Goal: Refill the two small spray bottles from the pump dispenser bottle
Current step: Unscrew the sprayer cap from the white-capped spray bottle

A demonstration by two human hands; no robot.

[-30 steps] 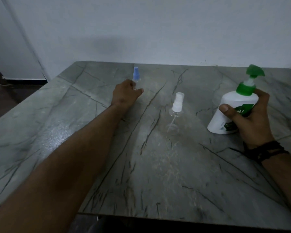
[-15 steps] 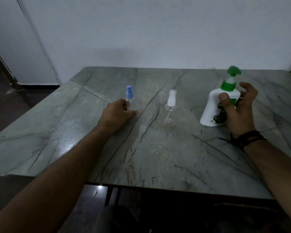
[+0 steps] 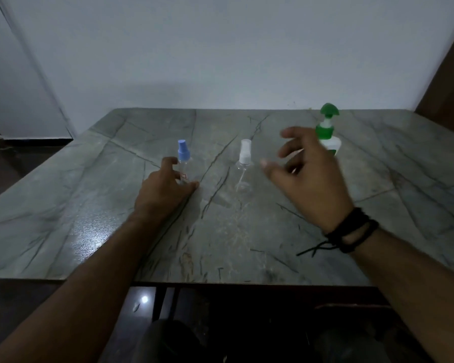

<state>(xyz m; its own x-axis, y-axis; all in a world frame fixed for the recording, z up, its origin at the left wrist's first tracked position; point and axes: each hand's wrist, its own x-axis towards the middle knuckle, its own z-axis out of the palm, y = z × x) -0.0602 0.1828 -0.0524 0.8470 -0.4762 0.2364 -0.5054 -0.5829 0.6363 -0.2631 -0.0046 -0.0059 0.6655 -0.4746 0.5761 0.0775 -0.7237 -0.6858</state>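
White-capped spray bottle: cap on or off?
On. The white-capped spray bottle stands upright on the table with its cap seated, untouched by either hand.

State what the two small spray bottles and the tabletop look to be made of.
Blue-capped spray bottle: clear body, likely plastic, since the table shows through it; opaque matte blue cap.
White-capped spray bottle: clear, probably plastic, with its dip tube visible inside.
Tabletop: grey-green stone or stone-look slab, dark veins, polished, with a glossy glare patch.

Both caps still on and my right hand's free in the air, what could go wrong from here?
The right hand, open and blurred in the air, could tip the light, near-empty white-capped spray bottle close by. The left hand only loosely curls round the blue-capped spray bottle, so uncapping may slip. The pump dispenser bottle stands unheld.
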